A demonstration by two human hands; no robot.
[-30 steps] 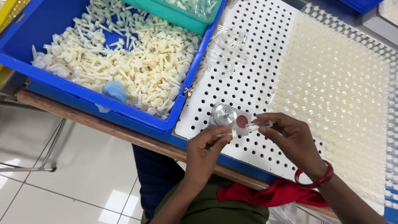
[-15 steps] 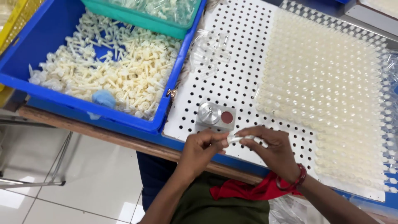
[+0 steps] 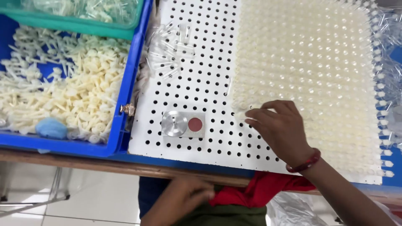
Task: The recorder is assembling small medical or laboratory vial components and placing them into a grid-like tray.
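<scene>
Head view: my right hand [image 3: 281,127] pinches a small pale plug [image 3: 240,114] at the filled rows' edge on the board [image 3: 201,62]. It looks light, stiff, slippery; grip its stem. My left hand [image 3: 190,196] rests loosely curled, empty, below the surface [image 3: 83,162].

Bare forearms without sleeves, a red bangle [image 3: 304,162] on the right wrist, dark green and red clothing [image 3: 251,205].
</scene>
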